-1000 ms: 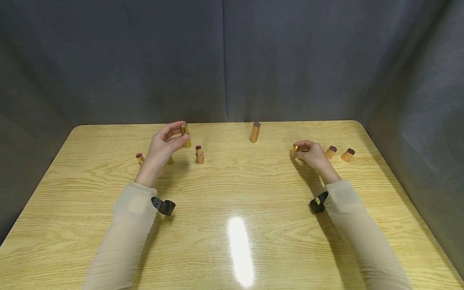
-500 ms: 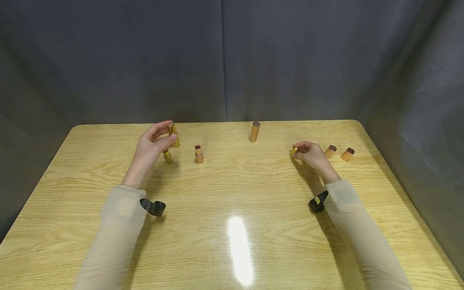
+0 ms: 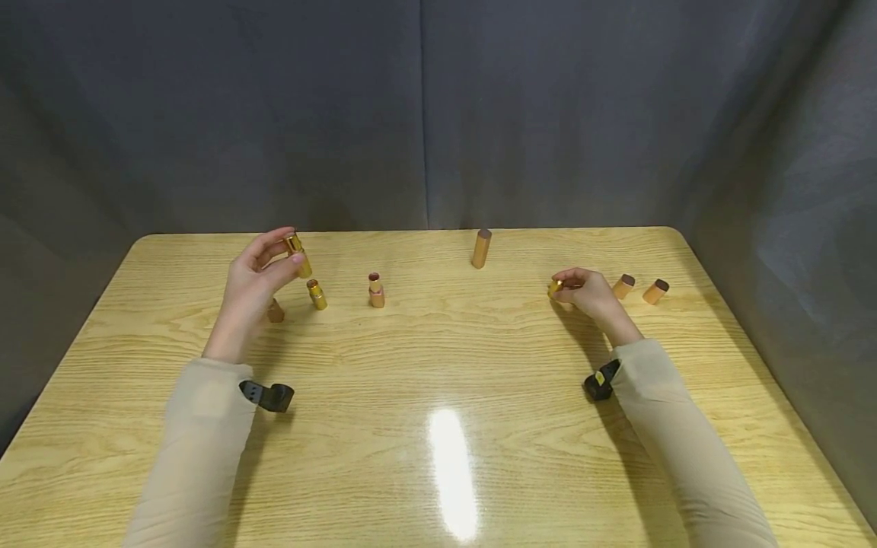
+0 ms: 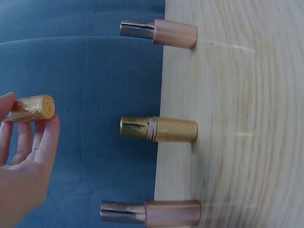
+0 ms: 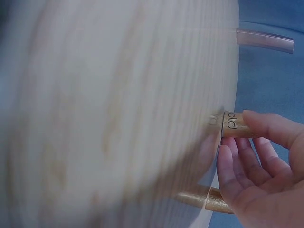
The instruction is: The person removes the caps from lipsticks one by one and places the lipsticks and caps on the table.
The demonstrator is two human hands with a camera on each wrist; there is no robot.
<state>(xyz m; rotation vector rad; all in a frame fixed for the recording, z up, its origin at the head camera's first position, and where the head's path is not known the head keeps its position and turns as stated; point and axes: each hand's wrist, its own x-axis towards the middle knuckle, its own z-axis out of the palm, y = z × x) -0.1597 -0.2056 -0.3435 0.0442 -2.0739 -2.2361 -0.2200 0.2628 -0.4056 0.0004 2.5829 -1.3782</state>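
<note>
Our left hand [image 3: 252, 278] pinches a gold lipstick [image 4: 34, 108], our right hand [image 3: 585, 292] a gold tube [image 5: 234, 126]. Both seem light, slick; we'd grip mid-side.

The left-held gold tube [image 4: 33, 108] looks metallic and rough; the wood table [image 3: 370, 449], glossy; the backdrop cloth [image 3: 274, 114], matt.

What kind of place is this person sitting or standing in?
Probably a curtained-off recording booth, though the wider room isn't visible. Grey curtains hang behind and beside a wood-grain table, and a small black camera is worn at each wrist.
</note>
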